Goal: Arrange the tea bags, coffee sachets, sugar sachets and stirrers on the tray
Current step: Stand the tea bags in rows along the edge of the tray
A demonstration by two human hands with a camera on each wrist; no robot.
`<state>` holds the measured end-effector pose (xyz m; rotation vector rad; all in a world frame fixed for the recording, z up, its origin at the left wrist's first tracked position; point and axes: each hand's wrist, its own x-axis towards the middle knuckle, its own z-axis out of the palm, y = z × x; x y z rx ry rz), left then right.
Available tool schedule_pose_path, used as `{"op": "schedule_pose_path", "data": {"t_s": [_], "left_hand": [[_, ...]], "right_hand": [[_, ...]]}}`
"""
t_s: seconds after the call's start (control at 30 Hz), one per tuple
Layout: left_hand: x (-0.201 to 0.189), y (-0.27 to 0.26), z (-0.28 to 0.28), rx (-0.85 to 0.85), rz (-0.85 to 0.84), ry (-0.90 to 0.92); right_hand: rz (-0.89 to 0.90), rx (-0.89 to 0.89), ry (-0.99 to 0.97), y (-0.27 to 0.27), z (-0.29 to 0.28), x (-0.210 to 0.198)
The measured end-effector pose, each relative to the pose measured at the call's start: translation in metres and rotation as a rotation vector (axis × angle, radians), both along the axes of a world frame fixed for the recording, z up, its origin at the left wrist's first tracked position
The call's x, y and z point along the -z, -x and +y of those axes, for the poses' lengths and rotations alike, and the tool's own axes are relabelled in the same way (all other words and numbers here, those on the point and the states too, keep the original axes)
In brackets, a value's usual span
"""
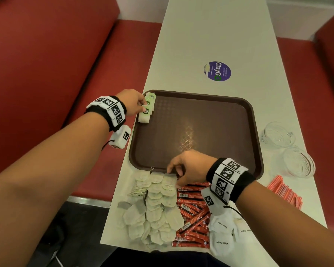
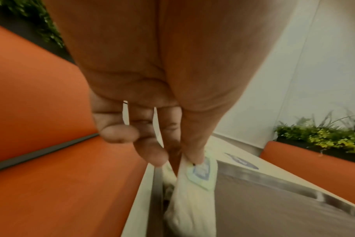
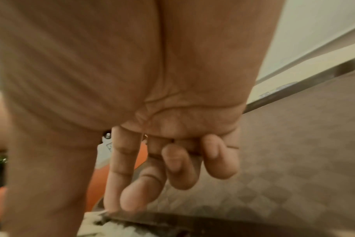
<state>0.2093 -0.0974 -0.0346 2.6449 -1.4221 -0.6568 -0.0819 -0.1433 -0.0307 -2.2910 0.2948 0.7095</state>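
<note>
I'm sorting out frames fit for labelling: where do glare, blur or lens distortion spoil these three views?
Head view: sharp, with a warm glare patch on the tray and wide-angle bending of the table edges. Left wrist view: motion blur smears the tea bags that the left hand pinches. Right wrist view: softest overall, the right hand filling the frame.

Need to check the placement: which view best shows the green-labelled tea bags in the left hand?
Head view: the green-labelled tea bags sit whole at the tray's far left corner, pinched by the left hand. Left wrist shows them blurred and close. Right wrist misses them.
</note>
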Motion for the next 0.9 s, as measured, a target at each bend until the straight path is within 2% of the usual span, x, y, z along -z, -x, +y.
{"op": "schedule_pose_path", "data": {"t_s": [0.1, 0.23, 0.6, 0.9], "left_hand": [[0.009, -0.002, -0.013, -0.041, -0.045, 0.009], [0.017, -0.007, -0.025, -0.119, -0.068, -0.005], [0.026, 0.012, -0.05, -0.115, -0.245, -0.143], [0.022, 0.019, -0.053, -0.143, -0.195, -0.156]], "right_hand": [[0.05, -0.085, 0.055, 0.0, 0.004, 0.001], [0.007, -0.136, 0.106, -0.002, 0.009, 0.005], [-0.07, -0.057, 0.04, -0.002, 0.007, 0.011], [-0.153, 0.025, 0.003, 0.006, 0.002, 0.013]]}}
